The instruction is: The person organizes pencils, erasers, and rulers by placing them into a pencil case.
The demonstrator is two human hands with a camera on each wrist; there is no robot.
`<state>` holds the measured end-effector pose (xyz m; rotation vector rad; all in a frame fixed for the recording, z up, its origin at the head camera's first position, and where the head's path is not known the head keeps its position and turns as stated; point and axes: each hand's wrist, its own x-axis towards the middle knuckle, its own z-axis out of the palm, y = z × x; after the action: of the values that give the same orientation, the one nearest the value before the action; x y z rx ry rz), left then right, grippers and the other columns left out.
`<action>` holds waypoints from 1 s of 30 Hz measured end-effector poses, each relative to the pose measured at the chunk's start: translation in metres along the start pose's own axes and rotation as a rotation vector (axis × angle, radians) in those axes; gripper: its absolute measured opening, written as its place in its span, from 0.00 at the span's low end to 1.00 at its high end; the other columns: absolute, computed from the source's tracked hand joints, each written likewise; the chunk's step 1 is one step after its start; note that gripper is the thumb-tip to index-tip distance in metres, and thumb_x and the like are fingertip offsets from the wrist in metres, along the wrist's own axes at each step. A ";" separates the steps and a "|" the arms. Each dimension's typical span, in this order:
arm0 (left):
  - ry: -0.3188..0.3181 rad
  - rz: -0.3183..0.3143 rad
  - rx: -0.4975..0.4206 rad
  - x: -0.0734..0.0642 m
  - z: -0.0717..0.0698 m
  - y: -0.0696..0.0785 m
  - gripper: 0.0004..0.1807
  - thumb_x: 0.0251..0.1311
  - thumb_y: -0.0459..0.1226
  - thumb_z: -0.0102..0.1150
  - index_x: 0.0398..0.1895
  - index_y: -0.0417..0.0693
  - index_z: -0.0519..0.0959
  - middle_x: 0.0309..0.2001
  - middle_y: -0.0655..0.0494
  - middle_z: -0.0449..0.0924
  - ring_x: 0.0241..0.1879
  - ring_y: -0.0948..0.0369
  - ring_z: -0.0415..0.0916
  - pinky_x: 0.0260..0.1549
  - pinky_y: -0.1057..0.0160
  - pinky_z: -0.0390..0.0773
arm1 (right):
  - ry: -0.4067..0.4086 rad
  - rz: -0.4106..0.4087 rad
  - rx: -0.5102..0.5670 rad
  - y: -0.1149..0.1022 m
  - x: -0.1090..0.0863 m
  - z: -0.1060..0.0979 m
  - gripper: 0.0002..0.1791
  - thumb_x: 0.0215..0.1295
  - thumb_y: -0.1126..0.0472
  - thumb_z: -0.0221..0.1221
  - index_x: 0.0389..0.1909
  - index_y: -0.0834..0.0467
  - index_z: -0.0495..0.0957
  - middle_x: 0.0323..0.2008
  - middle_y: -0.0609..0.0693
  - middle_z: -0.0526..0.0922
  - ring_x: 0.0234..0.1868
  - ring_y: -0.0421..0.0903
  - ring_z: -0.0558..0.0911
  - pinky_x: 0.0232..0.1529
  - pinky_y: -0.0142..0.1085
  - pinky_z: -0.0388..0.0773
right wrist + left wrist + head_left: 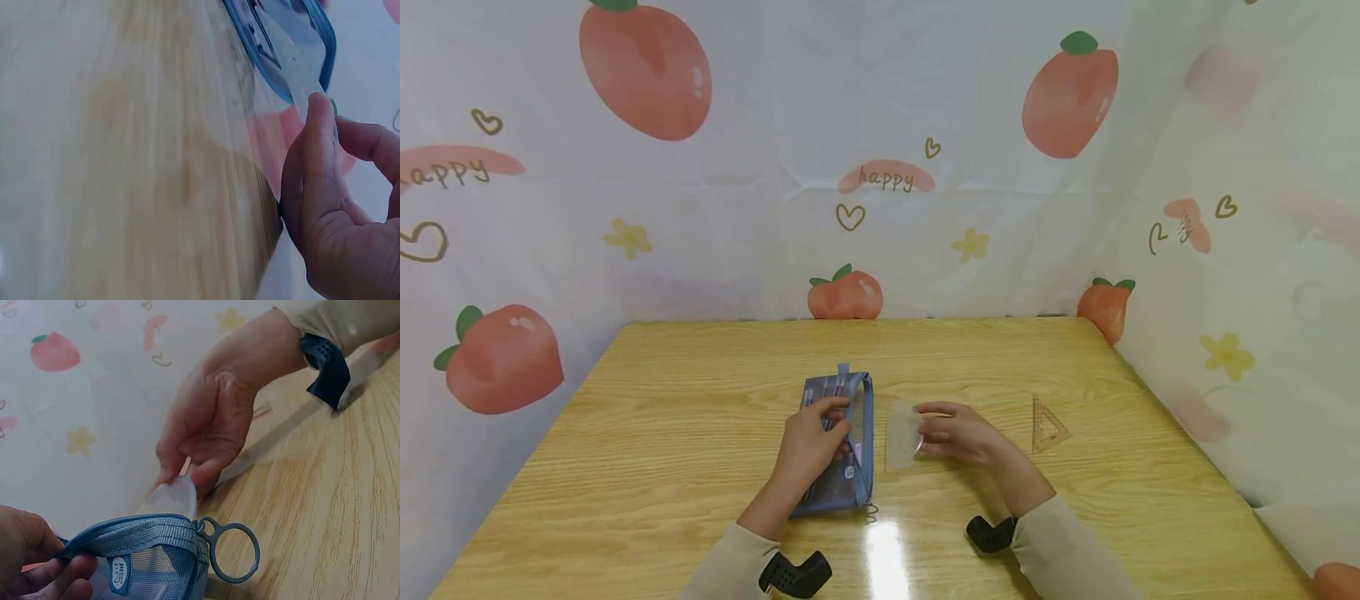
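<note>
A blue mesh pencil case (831, 492) lies on the table with its zip side gaping. My left hand (815, 439) pinches the edge of its opening, and in the left wrist view the left fingers (39, 575) hold the zip edge. My right hand (958, 433) stands just to the right of the case. Its thumb and fingers pinch a thin clear plastic protractor (172, 499) with a rounded edge. In the right wrist view the protractor (299, 75) reaches toward the case's opening. Pens (826, 387) show through the mesh.
A small clear triangle ruler (1047, 427) lies on the wooden table (685, 417) to the right of my right hand. A ring (234, 553) hangs from the zip pull. A patterned cloth (760, 242) stands behind the table and along its sides.
</note>
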<state>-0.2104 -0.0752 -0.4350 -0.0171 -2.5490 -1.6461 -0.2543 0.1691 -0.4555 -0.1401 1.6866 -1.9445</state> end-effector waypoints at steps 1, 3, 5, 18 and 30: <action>0.002 0.001 -0.001 0.000 0.000 0.000 0.17 0.50 0.31 0.56 0.46 0.47 0.78 0.33 0.54 0.77 0.14 0.63 0.75 0.12 0.66 0.76 | 0.000 -0.001 0.004 0.000 0.003 0.004 0.26 0.62 0.72 0.50 0.61 0.72 0.57 0.42 0.60 0.73 0.39 0.47 0.78 0.43 0.40 0.77; 0.007 0.007 -0.001 -0.001 -0.001 0.001 0.17 0.50 0.31 0.56 0.46 0.47 0.78 0.33 0.53 0.77 0.14 0.63 0.75 0.12 0.66 0.76 | 0.000 0.004 0.018 0.001 0.008 0.012 0.26 0.61 0.72 0.50 0.60 0.72 0.58 0.40 0.60 0.74 0.38 0.47 0.78 0.41 0.39 0.77; 0.007 0.014 -0.002 -0.001 -0.001 0.001 0.17 0.50 0.30 0.56 0.45 0.46 0.78 0.33 0.53 0.77 0.14 0.63 0.75 0.12 0.66 0.76 | -0.004 0.005 0.026 0.002 0.013 0.018 0.25 0.60 0.73 0.50 0.60 0.72 0.59 0.39 0.60 0.74 0.38 0.47 0.78 0.40 0.39 0.78; 0.003 0.023 0.000 -0.001 -0.001 0.001 0.16 0.50 0.31 0.56 0.46 0.46 0.78 0.33 0.53 0.77 0.15 0.63 0.75 0.12 0.66 0.76 | 0.034 0.012 0.019 0.002 0.023 0.043 0.23 0.59 0.72 0.52 0.56 0.73 0.63 0.34 0.58 0.75 0.34 0.46 0.79 0.39 0.39 0.78; 0.010 0.029 0.010 -0.001 -0.001 0.002 0.17 0.49 0.30 0.56 0.45 0.45 0.78 0.33 0.52 0.78 0.14 0.63 0.75 0.11 0.66 0.75 | 0.087 -0.026 -0.152 0.004 0.025 0.060 0.20 0.57 0.69 0.55 0.51 0.71 0.70 0.24 0.55 0.79 0.24 0.44 0.80 0.31 0.39 0.80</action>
<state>-0.2093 -0.0753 -0.4331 -0.0446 -2.5370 -1.6193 -0.2486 0.1044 -0.4540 -0.1366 1.8981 -1.8644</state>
